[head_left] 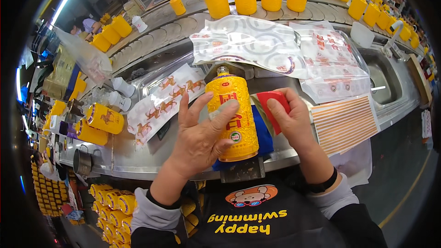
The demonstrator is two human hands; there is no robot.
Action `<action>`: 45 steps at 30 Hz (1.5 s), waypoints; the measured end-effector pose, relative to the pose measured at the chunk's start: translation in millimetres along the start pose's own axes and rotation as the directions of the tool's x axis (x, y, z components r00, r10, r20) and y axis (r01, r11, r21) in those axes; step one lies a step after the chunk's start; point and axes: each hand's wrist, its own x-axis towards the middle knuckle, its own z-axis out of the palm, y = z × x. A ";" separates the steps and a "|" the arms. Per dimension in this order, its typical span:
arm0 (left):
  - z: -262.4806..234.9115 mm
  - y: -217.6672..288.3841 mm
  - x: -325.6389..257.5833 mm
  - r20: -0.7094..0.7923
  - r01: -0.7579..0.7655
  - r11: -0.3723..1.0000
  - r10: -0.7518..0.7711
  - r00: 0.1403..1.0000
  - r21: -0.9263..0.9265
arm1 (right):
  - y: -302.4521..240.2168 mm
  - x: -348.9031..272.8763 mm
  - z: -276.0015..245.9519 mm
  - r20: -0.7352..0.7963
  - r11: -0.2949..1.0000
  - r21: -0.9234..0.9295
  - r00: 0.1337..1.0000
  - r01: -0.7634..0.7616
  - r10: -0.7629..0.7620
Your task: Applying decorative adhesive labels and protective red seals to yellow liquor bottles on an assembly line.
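Observation:
A yellow embossed bottle (245, 143) lies on its back in front of me, its neck pointing away. Red characters and a small round green-and-white emblem mark its front. My left hand (198, 141) is open over the bottle's left side, fingers spread. Its index finger, with a pale covering on the tip, reaches onto the bottle's face. Just right of the bottle, my right hand (292, 114) pinches a red flat pad (274, 105) with a beige side between thumb and fingers. Under the bottle is a blue cloth (262, 131), partly hidden.
Decal sheets surround the bottle: horse figures (169, 102) left, a clear sheet (248, 41) beyond, an orange-striped sheet (345, 124) right. Yellow bottles stand on a curved conveyor (183, 30) behind. A steel sink (383, 76) is far right; two yellow bottles (104, 118) lie left.

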 end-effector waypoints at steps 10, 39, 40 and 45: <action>5.4 14.4 1.9 0.146 -0.241 0.968 0.229 0.962 0.071 | -1.2 -14.4 -13.6 0.073 0.992 0.117 0.996 0.041 -0.050; 43.3 25.4 -65.1 -0.190 0.234 0.971 -0.221 0.957 0.046 | -27.5 -47.1 -4.2 0.440 0.554 -0.224 0.591 0.802 -0.676; 46.8 26.2 -63.3 -0.256 0.244 0.969 -0.245 0.935 -0.034 | -28.1 -45.0 -5.6 0.434 0.516 -0.285 0.589 0.807 -0.681; 47.4 23.9 -62.9 -0.193 0.280 0.960 -0.274 0.942 0.003 | -28.4 -46.7 -9.8 0.547 0.602 -0.089 0.544 0.793 -0.636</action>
